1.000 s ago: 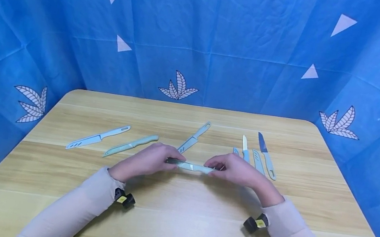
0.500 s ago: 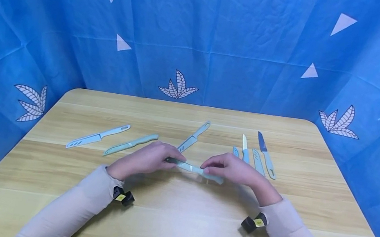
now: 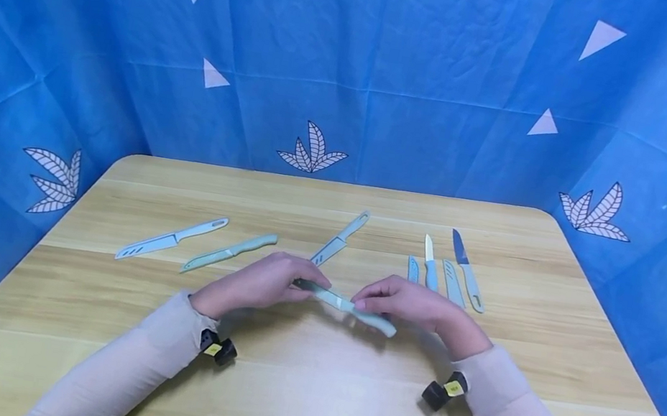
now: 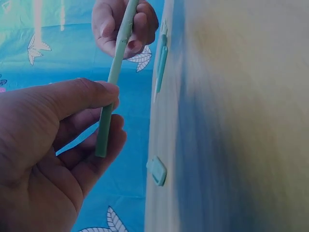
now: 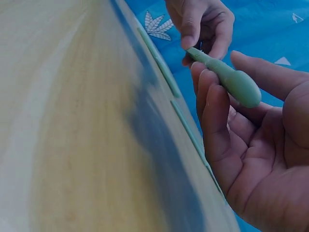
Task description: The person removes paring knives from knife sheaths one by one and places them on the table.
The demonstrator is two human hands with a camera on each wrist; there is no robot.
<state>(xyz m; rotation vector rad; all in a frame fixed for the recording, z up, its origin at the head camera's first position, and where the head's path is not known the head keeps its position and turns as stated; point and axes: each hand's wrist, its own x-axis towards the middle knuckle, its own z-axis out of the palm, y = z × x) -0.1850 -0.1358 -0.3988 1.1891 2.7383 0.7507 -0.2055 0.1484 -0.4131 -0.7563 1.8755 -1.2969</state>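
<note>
Between the two hands a pale green knife [image 3: 368, 319] in its sheath is held above the table, tilted down toward the right. My left hand [image 3: 272, 282] pinches the sheath end between thumb and fingers; the left wrist view shows the green sheath [image 4: 104, 128] poking out past the fingertips. My right hand [image 3: 413, 302] has its thumb and fingers on the handle near where it meets the sheath. Seen from the right wrist, the rounded handle butt [image 5: 246, 89] juts toward the camera, past the fingertips.
A light blue sheathed knife [image 3: 171, 239] and a green sheathed knife [image 3: 229, 253] lie left; another sheathed knife [image 3: 340, 238] lies behind the hands. At right are a small sheath [image 3: 413, 269], a pale-bladed knife [image 3: 431, 267], a longer sheath [image 3: 454, 284] and a dark-bladed knife [image 3: 470, 273].
The knife's handle end has swung toward the person and down. My right hand's fingers have shifted from the handle's end to nearer the sheath; my left hand keeps its grip.
</note>
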